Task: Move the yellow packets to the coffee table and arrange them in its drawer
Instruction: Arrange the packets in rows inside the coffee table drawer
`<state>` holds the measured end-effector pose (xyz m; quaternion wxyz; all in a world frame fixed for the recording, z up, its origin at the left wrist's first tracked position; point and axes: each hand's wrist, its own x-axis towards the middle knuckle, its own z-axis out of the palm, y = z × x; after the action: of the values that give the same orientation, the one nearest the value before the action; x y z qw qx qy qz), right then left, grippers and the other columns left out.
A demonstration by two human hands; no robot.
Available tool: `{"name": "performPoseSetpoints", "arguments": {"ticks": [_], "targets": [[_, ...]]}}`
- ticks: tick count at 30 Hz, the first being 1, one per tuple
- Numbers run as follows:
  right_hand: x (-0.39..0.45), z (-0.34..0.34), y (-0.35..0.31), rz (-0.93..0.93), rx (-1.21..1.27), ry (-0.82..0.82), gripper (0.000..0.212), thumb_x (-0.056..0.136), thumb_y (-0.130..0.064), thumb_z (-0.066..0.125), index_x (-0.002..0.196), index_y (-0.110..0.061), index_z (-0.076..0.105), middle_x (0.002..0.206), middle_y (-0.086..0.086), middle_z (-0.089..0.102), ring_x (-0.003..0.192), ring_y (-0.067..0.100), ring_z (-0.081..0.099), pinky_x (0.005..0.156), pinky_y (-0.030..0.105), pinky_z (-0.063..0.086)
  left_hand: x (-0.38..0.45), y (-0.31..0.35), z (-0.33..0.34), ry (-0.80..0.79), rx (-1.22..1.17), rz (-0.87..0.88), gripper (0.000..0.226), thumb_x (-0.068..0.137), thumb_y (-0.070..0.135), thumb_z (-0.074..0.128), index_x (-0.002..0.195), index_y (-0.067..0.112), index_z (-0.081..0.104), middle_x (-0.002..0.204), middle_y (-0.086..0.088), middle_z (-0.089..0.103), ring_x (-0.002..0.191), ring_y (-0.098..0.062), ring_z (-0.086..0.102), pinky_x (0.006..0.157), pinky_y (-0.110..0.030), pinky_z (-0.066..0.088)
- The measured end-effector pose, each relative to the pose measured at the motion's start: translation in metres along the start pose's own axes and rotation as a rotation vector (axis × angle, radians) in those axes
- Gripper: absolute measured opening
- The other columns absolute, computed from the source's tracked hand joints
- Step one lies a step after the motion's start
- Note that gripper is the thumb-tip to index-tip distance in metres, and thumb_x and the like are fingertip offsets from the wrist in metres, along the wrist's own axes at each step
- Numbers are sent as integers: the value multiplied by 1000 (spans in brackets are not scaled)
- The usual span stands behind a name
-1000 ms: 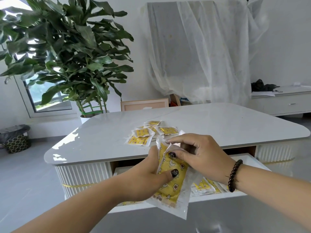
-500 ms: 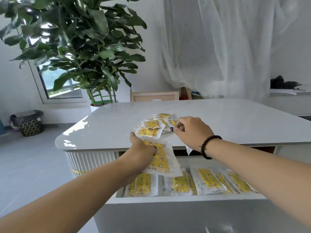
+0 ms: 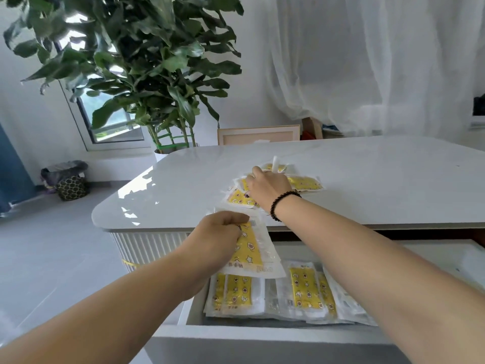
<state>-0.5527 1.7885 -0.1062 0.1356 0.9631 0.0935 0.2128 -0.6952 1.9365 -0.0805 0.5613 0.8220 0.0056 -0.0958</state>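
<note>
Yellow packets: thin printed sachets in clear plastic sleeves, judged light, floppy and slippery; best taken by a sealed edge or corner.
Held packet [image 3: 249,248]: pinched at its upper end by the curled fingers of the left hand [image 3: 217,237], hanging over the open drawer.
Loose pile [image 3: 301,182]: scattered on the coffee table [image 3: 183,185], well back from its front edge.
Right hand [image 3: 267,187]: laid on the pile, fingers bent over a packet; whether one is gripped cannot be told.
Drawer [image 3: 262,334]: pulled out; a row of packets [image 3: 304,287] is laid flat inside, overlapping side by side.
</note>
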Motion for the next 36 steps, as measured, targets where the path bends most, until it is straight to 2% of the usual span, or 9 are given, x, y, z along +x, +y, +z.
{"name": "performPoseSetpoints", "arguments": {"ticks": [4, 7, 11, 16, 20, 23, 25, 30, 36], "targets": [[9, 5, -4, -22, 87, -21, 31, 93, 1, 36, 119, -4, 52, 84, 8, 45, 85, 25, 54, 84, 41, 42, 4, -3, 1, -14, 16, 11, 38, 98, 7, 40, 116, 29, 66, 96, 3, 69, 74, -12, 68, 68, -23, 57], [6, 2, -7, -24, 132, 45, 38, 86, 10, 33, 115, -2, 55, 106, 12, 53, 87, 28, 56, 89, 45, 42, 3, -3, -1, -25, 23, 17, 39, 98, 7, 40, 116, 30, 65, 99, 4, 68, 75, -10, 67, 63, -19, 54], [-2, -9, 8, 73, 157, 137, 25, 90, 4, 39, 101, -4, 59, 99, 8, 48, 66, 23, 49, 61, 33, 36, 0, -4, -7, -35, -3, -4, 38, 98, 5, 40, 115, 28, 66, 108, -1, 67, 85, -16, 68, 70, -25, 56], [-17, -36, 26, 196, 332, 358, 28, 97, -16, 42, 87, -2, 64, 94, 7, 57, 60, 27, 46, 57, 28, 35, -7, 2, -16, -3, -190, -12, 42, 100, 5, 36, 104, 26, 72, 103, -5, 68, 82, -22, 69, 76, -38, 59], [-46, -80, 29, 95, 370, 646, 27, 89, -15, 52, 66, -3, 62, 76, 6, 61, 48, 26, 40, 46, 20, 26, -21, 15, -18, -13, -332, -38, 37, 100, 2, 37, 104, 16, 71, 101, -9, 67, 83, -24, 68, 66, -37, 62], [-77, -116, 27, -52, 297, 765, 33, 88, -21, 46, 62, -8, 62, 68, 2, 58, 47, 26, 49, 37, 25, 39, -33, 23, -16, -13, -414, -73, 27, 99, 7, 44, 102, 11, 70, 107, -14, 64, 89, -28, 67, 57, -35, 61], [-102, -132, 23, -127, 286, 775, 32, 89, -20, 46, 66, -9, 64, 69, 1, 58, 47, 22, 49, 38, 27, 41, -42, 28, -13, -30, -478, -84, 24, 100, 22, 49, 105, 8, 67, 103, -15, 65, 84, -28, 67, 58, -36, 61], [-164, -146, 18, -278, 178, 666, 28, 92, -18, 51, 71, -10, 68, 71, 1, 58, 54, 17, 54, 43, 27, 43, -55, 34, -11, -154, -613, -52, 71, 95, 64, 31, 112, 4, 65, 109, -17, 66, 94, -32, 66, 61, -38, 59], [-214, -153, 22, -382, 194, 546, 21, 90, -15, 52, 82, -9, 71, 75, 2, 58, 59, 18, 56, 48, 29, 47, -78, 37, 1, -177, -410, 12, 30, 99, 32, 49, 91, 10, 68, 69, -6, 74, 72, -22, 70, 56, -32, 58]]}}
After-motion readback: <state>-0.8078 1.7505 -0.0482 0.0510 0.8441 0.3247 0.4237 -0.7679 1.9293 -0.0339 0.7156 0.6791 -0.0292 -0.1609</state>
